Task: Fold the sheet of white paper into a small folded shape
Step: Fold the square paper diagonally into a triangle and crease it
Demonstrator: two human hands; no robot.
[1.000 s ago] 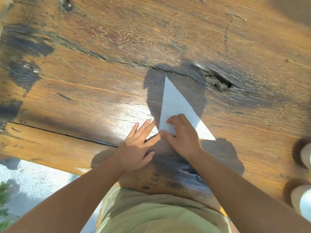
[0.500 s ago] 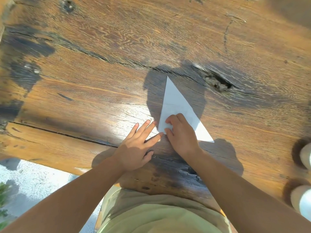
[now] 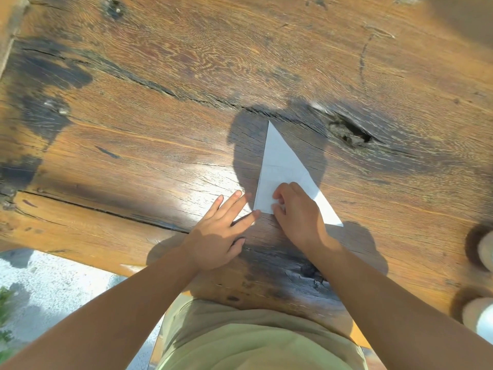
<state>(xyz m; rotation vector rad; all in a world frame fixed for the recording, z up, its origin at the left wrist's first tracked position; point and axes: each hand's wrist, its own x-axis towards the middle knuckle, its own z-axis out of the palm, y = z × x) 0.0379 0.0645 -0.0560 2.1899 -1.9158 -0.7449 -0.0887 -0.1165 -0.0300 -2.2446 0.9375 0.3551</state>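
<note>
Lying flat on the weathered wooden table (image 3: 133, 161), the sheet of white paper (image 3: 280, 166) is already folded into a long triangle: apex pointing away from the person, near left corner beside the hands, near right corner reaching out past the right wrist.

Right hand (image 3: 296, 212): curled over the near left part of the triangle, fingers bent down onto the paper, thumb at the near edge. Pressing rather than pinching; nothing is lifted.

Left hand (image 3: 221, 231): spread flat on the wood just left of the triangle, fingers extended, holding nothing. Its index fingertip (image 3: 254, 213) meets the paper's near left corner.

Change over the last second: slight. The triangle has swung a little, its right corner settling nearer the person, and the right fingers have drawn closer to the left corner. The left hand has stayed planted.

Reading: the step in hand appears to be sharpening or squaring the crease at that corner before the next fold. Task partway; the shape is not yet small.

Other items: two pale rounded objects (image 3: 480, 313) at the right edge, cut off by the frame, identity unclear.
</note>
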